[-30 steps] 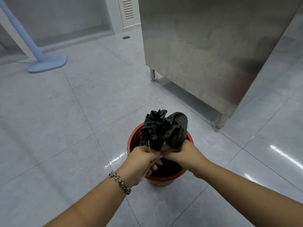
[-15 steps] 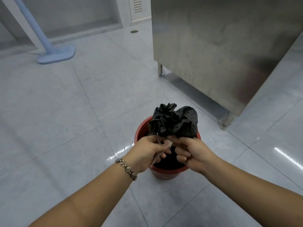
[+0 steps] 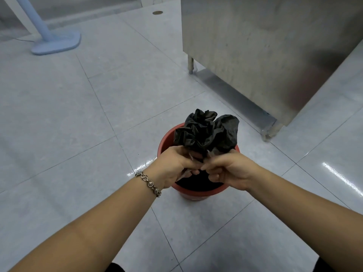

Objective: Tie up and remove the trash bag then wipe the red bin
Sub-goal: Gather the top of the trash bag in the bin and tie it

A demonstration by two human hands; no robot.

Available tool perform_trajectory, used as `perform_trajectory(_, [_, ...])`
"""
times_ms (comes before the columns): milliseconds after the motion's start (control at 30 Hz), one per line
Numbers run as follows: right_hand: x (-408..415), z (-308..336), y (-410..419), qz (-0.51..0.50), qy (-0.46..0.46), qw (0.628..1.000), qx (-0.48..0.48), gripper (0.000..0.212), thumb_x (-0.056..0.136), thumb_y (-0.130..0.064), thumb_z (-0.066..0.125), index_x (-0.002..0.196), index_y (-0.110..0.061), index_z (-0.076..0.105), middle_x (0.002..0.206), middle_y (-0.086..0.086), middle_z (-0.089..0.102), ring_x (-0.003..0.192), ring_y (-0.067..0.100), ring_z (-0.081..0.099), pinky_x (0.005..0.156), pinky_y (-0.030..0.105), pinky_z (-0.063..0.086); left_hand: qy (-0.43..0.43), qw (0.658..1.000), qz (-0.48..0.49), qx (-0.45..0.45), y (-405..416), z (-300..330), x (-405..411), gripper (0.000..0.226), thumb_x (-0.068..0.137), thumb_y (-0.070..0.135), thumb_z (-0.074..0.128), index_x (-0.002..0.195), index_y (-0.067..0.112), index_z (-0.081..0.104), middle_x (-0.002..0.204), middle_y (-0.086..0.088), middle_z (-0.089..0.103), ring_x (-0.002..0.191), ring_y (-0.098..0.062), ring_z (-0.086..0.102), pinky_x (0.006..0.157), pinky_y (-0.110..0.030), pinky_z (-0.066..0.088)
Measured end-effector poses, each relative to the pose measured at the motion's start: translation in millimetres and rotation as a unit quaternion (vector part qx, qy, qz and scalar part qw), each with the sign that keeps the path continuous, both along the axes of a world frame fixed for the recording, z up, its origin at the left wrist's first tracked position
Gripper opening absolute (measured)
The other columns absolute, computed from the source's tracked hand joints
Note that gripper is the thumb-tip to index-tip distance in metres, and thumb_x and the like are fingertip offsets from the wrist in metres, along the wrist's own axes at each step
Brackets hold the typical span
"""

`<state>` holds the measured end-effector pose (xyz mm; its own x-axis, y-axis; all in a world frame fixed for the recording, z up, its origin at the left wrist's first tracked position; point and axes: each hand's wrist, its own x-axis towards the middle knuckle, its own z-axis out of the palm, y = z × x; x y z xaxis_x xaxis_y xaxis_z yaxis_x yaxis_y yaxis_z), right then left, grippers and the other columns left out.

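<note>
A round red bin [image 3: 196, 192] stands on the tiled floor below me. A black trash bag [image 3: 206, 131] sits inside it, its top gathered into a crumpled bunch that sticks up above the rim. My left hand [image 3: 174, 163], with a bracelet on the wrist, pinches the bag's neck from the left. My right hand [image 3: 229, 169] grips the same neck from the right, fingers curled. The two hands touch at the fingertips over the bin's mouth. The bag's lower part is hidden inside the bin.
A stainless steel cabinet [image 3: 265, 48] on short legs stands close behind and right of the bin. A light blue stand base [image 3: 57, 43] rests on the floor far left. A round floor drain [image 3: 157, 12] lies at the back. Grey glossy tiles surround the bin.
Both hands have shifted their grip on the bag's neck, and the right fingers are now curled tighter. The bunched top stays above the rim. My view has moved slightly.
</note>
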<state>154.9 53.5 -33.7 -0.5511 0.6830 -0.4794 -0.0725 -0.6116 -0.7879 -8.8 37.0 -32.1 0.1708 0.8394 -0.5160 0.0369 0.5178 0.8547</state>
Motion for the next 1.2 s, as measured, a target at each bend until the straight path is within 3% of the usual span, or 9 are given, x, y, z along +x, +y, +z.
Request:
perform_trajectory(167, [1.6,-7.7,-1.9,-0.051,-0.022,0.997,0.059,0.007,0.090,-0.003,0.058,0.094,-0.004,0.064,0.078,0.006,0.066,0.046,0.010,0.047,0.044,0.019,0.041,0.019,1.000,-0.017,0.001,5.2,-1.2,-7.5,0.013,0.078,-0.008,0.065,0.086,0.002,0.070,0.072,-0.009,0.066,0.056,-0.010,0.060,0.048,-0.016,0.046])
perform_trajectory(300, [6.1,-11.7,-7.7,-0.091,-0.079,0.989,0.081,0.020,0.098,-0.016,0.047,0.100,-0.006,0.063,0.101,0.012,0.071,0.055,0.018,0.063,0.049,0.024,0.054,0.048,0.998,-0.042,0.003,9.4,4.2,-13.8,0.012,0.077,-0.003,0.070,0.082,0.007,0.070,0.067,-0.002,0.070,0.059,-0.009,0.064,0.055,-0.019,0.051])
perform_trajectory(667, [49.9,-13.1,22.8,-0.237,-0.268,0.933,0.048,0.038,0.092,-0.010,0.047,0.055,-0.006,0.052,0.046,0.007,0.046,0.035,0.017,0.037,0.040,0.023,0.027,0.194,0.979,-0.003,0.067,18.3,23.8,-69.7,0.007,0.076,-0.005,0.072,0.076,0.002,0.071,0.052,-0.002,0.065,0.051,-0.012,0.059,0.055,-0.020,0.052])
perform_trajectory(867, [56.6,-8.5,33.7,-0.175,-0.293,0.939,0.047,0.026,0.093,-0.018,0.053,0.069,-0.008,0.058,0.068,0.011,0.059,0.048,0.017,0.049,0.044,0.023,0.037,0.306,0.944,-0.001,0.122,18.2,24.0,-67.4,0.008,0.077,0.006,0.073,0.077,0.014,0.073,0.067,0.000,0.068,0.064,-0.010,0.062,0.063,-0.020,0.048])
perform_trajectory(933, [55.4,-3.9,34.6,-0.108,-0.400,0.898,0.145,0.015,0.088,-0.018,0.063,0.101,-0.013,0.059,0.109,0.015,0.063,0.081,0.023,0.061,0.065,0.033,0.049,0.445,0.881,-0.045,0.155,17.7,25.7,-57.9,0.019,0.081,0.020,0.070,0.099,0.027,0.070,0.103,0.005,0.068,0.101,-0.012,0.061,0.091,-0.034,0.045])
perform_trajectory(1000, [55.4,-2.2,36.3,-0.017,-0.523,0.801,0.290,0.077,0.078,-0.024,0.075,0.142,-0.020,0.032,0.144,0.012,0.041,0.123,0.029,0.047,0.096,0.041,0.044,0.530,0.824,-0.109,0.169,16.3,26.8,-43.1,0.054,0.080,0.035,0.070,0.130,0.034,0.051,0.140,0.008,0.045,0.134,-0.015,0.036,0.113,-0.062,0.011])
perform_trajectory(1067, [48.3,4.4,36.5,0.029,-0.542,0.736,0.403,0.096,0.076,-0.031,0.075,0.150,-0.030,0.013,0.153,0.007,0.027,0.139,0.028,0.030,0.109,0.051,0.033,0.525,0.810,-0.155,0.213,16.7,28.0,-23.3,0.081,0.075,0.045,0.071,0.143,0.034,0.030,0.151,0.008,0.027,0.142,-0.014,0.021,0.111,-0.064,-0.006])
perform_trajectory(1133, [39.7,13.4,38.1,0.062,-0.510,0.747,0.423,0.073,0.081,-0.030,0.068,0.144,-0.034,0.031,0.143,0.002,0.047,0.131,0.024,0.042,0.102,0.043,0.040,0.483,0.818,-0.176,0.257,19.4,28.6,-5.0,0.094,0.069,0.050,0.073,0.146,0.033,0.021,0.148,0.008,0.031,0.138,-0.013,0.027,0.114,-0.060,0.003])
perform_trajectory(1200, [30.5,21.7,39.0,0.073,-0.470,0.779,0.408,0.030,0.084,-0.016,0.062,0.111,-0.028,0.063,0.100,0.000,0.069,0.095,0.020,0.060,0.070,0.025,0.046,0.455,0.828,-0.167,0.280,23.8,28.6,6.0,0.095,0.067,0.050,0.074,0.145,0.033,0.023,0.141,0.009,0.042,0.133,-0.013,0.037,0.114,-0.051,0.018])
